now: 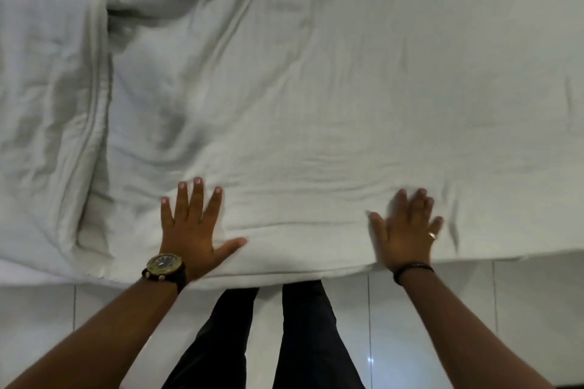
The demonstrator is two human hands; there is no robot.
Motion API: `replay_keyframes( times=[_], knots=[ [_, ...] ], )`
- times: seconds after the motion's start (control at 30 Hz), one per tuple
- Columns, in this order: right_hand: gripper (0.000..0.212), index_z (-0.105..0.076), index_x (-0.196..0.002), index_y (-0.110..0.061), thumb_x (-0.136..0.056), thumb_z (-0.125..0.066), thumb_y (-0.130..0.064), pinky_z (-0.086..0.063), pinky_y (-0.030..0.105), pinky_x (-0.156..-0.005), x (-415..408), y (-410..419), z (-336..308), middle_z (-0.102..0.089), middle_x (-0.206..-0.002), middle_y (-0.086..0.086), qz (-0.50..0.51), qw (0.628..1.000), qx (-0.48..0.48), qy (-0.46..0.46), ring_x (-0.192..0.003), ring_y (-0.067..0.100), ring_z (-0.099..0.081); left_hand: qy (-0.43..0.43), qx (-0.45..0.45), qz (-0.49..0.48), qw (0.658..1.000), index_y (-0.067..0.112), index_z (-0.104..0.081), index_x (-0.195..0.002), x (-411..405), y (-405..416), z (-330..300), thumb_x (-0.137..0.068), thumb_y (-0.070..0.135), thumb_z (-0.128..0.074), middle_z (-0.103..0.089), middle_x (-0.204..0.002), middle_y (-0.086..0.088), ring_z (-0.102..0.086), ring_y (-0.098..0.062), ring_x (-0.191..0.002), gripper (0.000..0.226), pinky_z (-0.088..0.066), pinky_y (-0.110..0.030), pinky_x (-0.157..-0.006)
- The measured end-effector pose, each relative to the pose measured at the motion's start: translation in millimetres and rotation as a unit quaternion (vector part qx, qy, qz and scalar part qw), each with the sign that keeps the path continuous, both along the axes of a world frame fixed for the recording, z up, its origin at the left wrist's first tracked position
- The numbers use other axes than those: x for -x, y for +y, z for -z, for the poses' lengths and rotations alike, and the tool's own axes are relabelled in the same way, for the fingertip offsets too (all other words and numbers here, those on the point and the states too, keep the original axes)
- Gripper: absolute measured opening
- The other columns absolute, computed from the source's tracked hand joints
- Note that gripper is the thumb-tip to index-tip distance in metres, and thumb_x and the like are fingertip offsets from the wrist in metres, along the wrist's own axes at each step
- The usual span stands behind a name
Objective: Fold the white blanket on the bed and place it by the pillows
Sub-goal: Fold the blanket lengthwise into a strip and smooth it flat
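Observation:
The white blanket (316, 98) lies spread and wrinkled across the bed, its near edge hanging over the bedside. A thicker bunched fold of it (53, 104) runs down the left side. My left hand (192, 230), with a watch on the wrist, lies flat on the blanket near the edge, fingers spread. My right hand (407, 230), with a ring and a dark wristband, also rests flat on the blanket, fingers apart and slightly blurred. Neither hand grips the cloth. No pillows are in view.
White glossy floor tiles (474, 309) lie below the bed's near edge. My legs in dark trousers (303, 341) stand against the bedside between my arms.

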State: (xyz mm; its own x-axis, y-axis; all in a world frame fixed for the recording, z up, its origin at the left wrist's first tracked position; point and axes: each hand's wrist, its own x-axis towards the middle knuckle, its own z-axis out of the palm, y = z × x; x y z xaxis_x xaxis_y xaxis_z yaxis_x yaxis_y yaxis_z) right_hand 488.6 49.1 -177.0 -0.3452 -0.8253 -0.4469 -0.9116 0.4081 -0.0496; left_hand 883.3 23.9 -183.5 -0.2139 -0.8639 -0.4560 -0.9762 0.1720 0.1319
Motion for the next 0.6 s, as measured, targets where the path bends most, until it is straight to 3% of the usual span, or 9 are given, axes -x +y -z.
replay_keyframes(
  times=[0.07, 0.17, 0.27, 0.33, 0.47, 0.53, 0.6],
  knots=[
    [0.090, -0.033, -0.149, -0.011, -0.089, -0.007, -0.073, -0.014, 0.066, -0.111, -46, -29, 0, -0.022, -0.157, 0.024, -0.073, 0.994, 0.071, -0.038, -0.145, 0.040, -0.018, 0.006, 0.004, 0.000, 1.000, 0.021, -0.009, -0.157, 18, -17, 2, -0.077, 0.086, -0.025, 0.008, -0.164, -0.013, 0.010, -0.037, -0.150, 0.104, -0.004, -0.066, -0.116],
    [0.069, -0.029, -0.150, -0.019, -0.096, -0.019, -0.061, -0.008, 0.061, -0.113, -125, -71, 8, -0.022, -0.159, 0.017, -0.237, 0.956, 0.133, -0.107, -0.147, 0.034, -0.017, 0.026, 0.024, 0.017, 0.999, 0.020, -0.011, -0.157, 51, -50, 8, -0.083, 0.081, -0.025, 0.006, -0.164, -0.014, 0.008, -0.037, -0.150, 0.096, -0.006, -0.065, -0.116],
    [0.062, -0.034, -0.148, -0.022, -0.096, -0.033, -0.055, -0.015, 0.065, -0.111, -124, -115, 32, -0.025, -0.159, 0.010, -0.317, 0.930, 0.155, -0.100, -0.147, 0.032, -0.020, 0.019, 0.040, 0.029, 0.999, 0.018, -0.008, -0.157, 70, -78, 16, -0.087, 0.077, -0.023, 0.006, -0.164, -0.015, 0.006, -0.034, -0.151, 0.093, -0.005, -0.063, -0.117],
    [0.068, -0.029, -0.151, -0.023, -0.094, -0.033, -0.059, -0.016, 0.064, -0.112, -62, -139, 51, -0.022, -0.160, 0.007, -0.282, 0.949, 0.135, -0.037, -0.147, 0.031, -0.018, 0.004, 0.045, 0.018, 0.999, 0.020, -0.001, -0.157, 68, -94, 21, -0.085, 0.080, -0.022, 0.010, -0.164, -0.012, 0.010, -0.030, -0.151, 0.095, -0.001, -0.062, -0.118],
    [0.081, -0.010, -0.155, -0.019, -0.091, -0.008, -0.069, -0.005, 0.061, -0.116, 72, -177, 45, -0.003, -0.163, 0.009, -0.094, 0.992, 0.059, 0.054, -0.150, 0.031, -0.002, -0.015, 0.049, 0.013, 0.999, 0.022, 0.004, -0.157, 66, -126, 22, -0.078, 0.087, -0.026, 0.013, -0.164, -0.010, 0.013, -0.029, -0.151, 0.106, 0.003, -0.063, -0.117],
    [0.090, -0.007, -0.155, -0.015, -0.086, 0.002, -0.073, -0.004, 0.064, -0.114, 87, -196, 38, 0.003, -0.163, 0.011, -0.029, 0.997, 0.034, 0.061, -0.150, 0.031, 0.004, -0.016, 0.066, 0.006, 0.998, 0.021, 0.000, -0.157, 71, -151, 23, -0.080, 0.085, -0.024, 0.009, -0.164, -0.011, 0.008, -0.030, -0.151, 0.103, 0.002, -0.064, -0.116],
    [0.098, -0.013, -0.154, -0.007, -0.084, -0.001, -0.075, -0.007, 0.067, -0.112, 69, -219, 36, -0.002, -0.162, 0.017, -0.028, 0.996, 0.060, 0.055, -0.149, 0.036, -0.001, 0.005, 0.104, 0.043, 0.994, 0.019, -0.012, -0.157, 78, -187, 25, -0.084, 0.081, -0.021, -0.002, -0.164, -0.014, -0.003, -0.034, -0.151, 0.096, -0.002, -0.066, -0.115]
  ],
)
